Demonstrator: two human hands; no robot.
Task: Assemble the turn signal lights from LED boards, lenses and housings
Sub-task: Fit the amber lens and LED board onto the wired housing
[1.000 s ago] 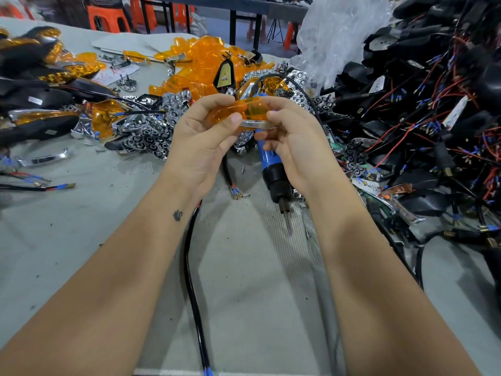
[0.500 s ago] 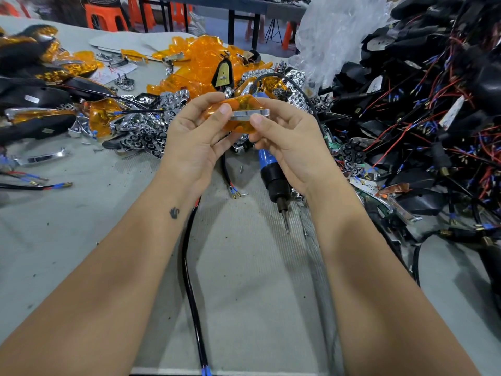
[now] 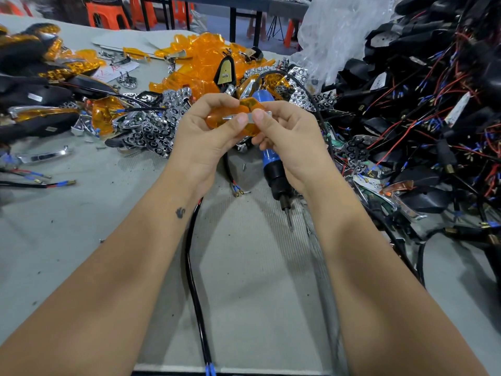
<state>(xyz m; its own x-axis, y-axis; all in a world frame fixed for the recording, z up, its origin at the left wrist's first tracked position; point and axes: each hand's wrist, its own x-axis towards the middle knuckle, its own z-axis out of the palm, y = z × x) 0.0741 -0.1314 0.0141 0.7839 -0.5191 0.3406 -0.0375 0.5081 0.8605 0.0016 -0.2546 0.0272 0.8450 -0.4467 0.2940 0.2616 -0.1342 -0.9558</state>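
Together, both hands' fingers (image 3: 240, 121) pinch the amber lens (image 3: 217, 121) and chrome strip (image 3: 250, 116) between them.

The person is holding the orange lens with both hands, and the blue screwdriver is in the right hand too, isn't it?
Not quite. Both the left hand and right hand do hold the orange lens, but the blue screwdriver is not in the right hand. The head view shows it lying on the table beneath the hands.
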